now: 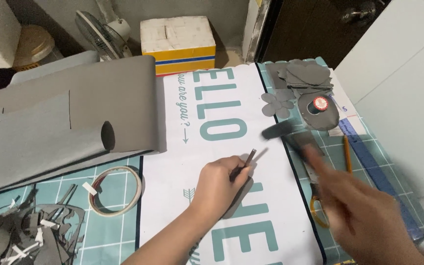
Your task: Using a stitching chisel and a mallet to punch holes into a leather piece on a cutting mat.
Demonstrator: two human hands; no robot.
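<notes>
Metal punch (pixel 245 163) gripped in closed left hand (pixel 218 186), axis tilted up-right; blurred right hand (pixel 364 216) grips hammer (pixel 283 131), head just right of punch top.

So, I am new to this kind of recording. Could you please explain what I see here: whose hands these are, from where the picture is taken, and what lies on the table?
There is no machine here. A person works with two bare hands, and one camera on their head looks down at the table.

The left hand holds a thin metal punch upright against a white printed sheet. The right hand swings a hammer, which is blurred by motion.

Around them lie a green cutting mat, a large grey foam sheet, a tape roll, grey offcuts, cut grey flower shapes, a pencil, a blue ruler and yellow-handled scissors.
</notes>
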